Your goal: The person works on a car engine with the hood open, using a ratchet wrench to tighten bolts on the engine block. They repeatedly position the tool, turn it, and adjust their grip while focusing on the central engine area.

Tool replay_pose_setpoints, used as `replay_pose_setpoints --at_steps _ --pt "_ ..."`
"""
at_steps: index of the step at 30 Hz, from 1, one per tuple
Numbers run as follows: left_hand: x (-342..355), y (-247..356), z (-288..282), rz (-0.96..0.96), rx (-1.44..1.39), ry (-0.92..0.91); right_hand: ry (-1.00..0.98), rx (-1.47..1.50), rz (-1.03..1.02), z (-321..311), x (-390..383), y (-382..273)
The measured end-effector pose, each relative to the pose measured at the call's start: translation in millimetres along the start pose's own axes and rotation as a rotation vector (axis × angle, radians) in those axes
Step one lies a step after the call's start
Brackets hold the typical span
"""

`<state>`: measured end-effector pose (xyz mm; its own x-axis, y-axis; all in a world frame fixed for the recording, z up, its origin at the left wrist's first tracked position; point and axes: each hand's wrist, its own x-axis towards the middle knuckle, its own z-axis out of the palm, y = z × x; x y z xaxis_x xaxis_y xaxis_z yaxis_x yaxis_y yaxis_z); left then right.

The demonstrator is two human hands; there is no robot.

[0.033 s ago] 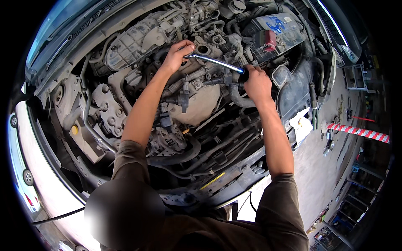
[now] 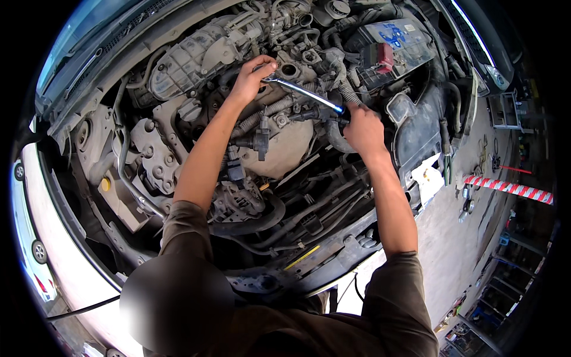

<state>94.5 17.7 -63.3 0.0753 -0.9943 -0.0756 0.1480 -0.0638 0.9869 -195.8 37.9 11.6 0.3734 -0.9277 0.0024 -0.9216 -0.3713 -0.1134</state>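
A long chrome ratchet wrench (image 2: pixel 310 95) lies across the upper middle of the engine bay. My left hand (image 2: pixel 251 81) is closed over its head end, the thumb and fingers curled there; what sits under the head is hidden. At the far end of the handle my right hand (image 2: pixel 364 129) is wrapped round the dark grip. Close by the head is a round open port (image 2: pixel 289 69) in the engine. Below the handle hangs a black connector-like part (image 2: pixel 260 143) beside a ribbed hose (image 2: pixel 262 116).
A black battery (image 2: pixel 389 44) with a red terminal cover (image 2: pixel 385 58) lies beyond my right hand. Next to it is a dark plastic housing (image 2: pixel 416 134). The car's front crossmember (image 2: pixel 324 259) runs nearest me. Right of the car stands a red-and-white striped pole (image 2: pixel 511 188).
My right hand has moved slightly toward me, swinging the wrench's grip end nearer. My left hand stays at the head end.
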Motion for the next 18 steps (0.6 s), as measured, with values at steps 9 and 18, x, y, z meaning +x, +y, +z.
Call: replay_pose_setpoints --at_steps 9,18 --pt "-5.3 -4.7 4.1 0.103 0.029 0.192 -0.731 0.326 -0.043 -16.0 -46.0 -87.4" --pt "0.3 -17.4 -13.3 0.092 -0.076 0.153 -0.44 -0.192 -0.023 -20.6 8.8 -75.9"
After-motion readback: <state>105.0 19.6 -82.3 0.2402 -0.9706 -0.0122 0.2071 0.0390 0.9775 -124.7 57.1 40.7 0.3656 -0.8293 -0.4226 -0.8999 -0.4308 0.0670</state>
